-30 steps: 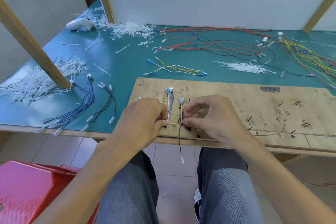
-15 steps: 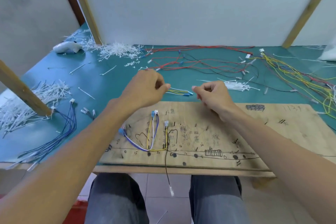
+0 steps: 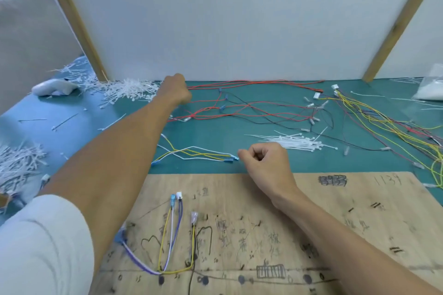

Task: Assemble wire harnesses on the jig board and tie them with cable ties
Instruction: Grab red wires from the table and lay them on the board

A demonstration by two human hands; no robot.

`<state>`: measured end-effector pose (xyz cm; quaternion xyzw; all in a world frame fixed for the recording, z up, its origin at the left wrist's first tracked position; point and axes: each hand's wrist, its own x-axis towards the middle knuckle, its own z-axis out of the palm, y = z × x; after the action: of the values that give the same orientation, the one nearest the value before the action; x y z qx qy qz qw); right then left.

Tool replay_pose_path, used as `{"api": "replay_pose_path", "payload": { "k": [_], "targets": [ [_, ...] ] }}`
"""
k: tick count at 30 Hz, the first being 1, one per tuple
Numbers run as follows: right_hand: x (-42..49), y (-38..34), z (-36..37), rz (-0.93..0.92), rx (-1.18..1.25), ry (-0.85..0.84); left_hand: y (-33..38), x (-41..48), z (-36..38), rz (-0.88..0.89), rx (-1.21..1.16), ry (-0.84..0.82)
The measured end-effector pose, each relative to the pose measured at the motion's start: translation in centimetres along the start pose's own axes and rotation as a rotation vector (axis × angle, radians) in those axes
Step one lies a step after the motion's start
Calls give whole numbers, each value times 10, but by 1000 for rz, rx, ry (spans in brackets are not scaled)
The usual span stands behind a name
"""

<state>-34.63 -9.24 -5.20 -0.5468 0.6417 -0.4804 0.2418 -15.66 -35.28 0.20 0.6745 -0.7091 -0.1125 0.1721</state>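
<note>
Leaving the part-laid harness (image 3: pixel 177 235) on the jig board (image 3: pixel 323 223) at the counter (image 3: pixel 215 130) edge, the left hand (image 3: pixel 176 91) has reached out to the far red wires (image 3: pixel 251 82) beside the cable-tie heap (image 3: pixel 129 90), its grip hidden, while the right hand (image 3: pixel 266 163) hovers curled, holding nothing visible, just beside the yellow and white wires (image 3: pixel 199 152)

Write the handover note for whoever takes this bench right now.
Left hand: stretched to the back, at the left ends of the red wires; fingers hidden, grasp unclear.
Right hand: fingers curled, nothing seen in them, beside the loose yellow-white wires.
Done: yellow, purple and black wires routed at the left of the jig board.
To do: add remaining wires, then tie with cable ties; no tie visible on the harness yet.
</note>
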Motion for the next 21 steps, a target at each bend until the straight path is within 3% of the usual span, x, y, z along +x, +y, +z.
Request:
{"api": "replay_pose_path", "payload": {
  "k": [6,17,21],
  "targets": [
    [-1,1,1,12,23,4,-7,29,26,-52,77,-12],
    [-2,-1,0,24,41,6,-18,41,35,6,182,64],
    [-3,-2,-1,13,40,5,-15,38,32,4,241,-4]
  ]
}}
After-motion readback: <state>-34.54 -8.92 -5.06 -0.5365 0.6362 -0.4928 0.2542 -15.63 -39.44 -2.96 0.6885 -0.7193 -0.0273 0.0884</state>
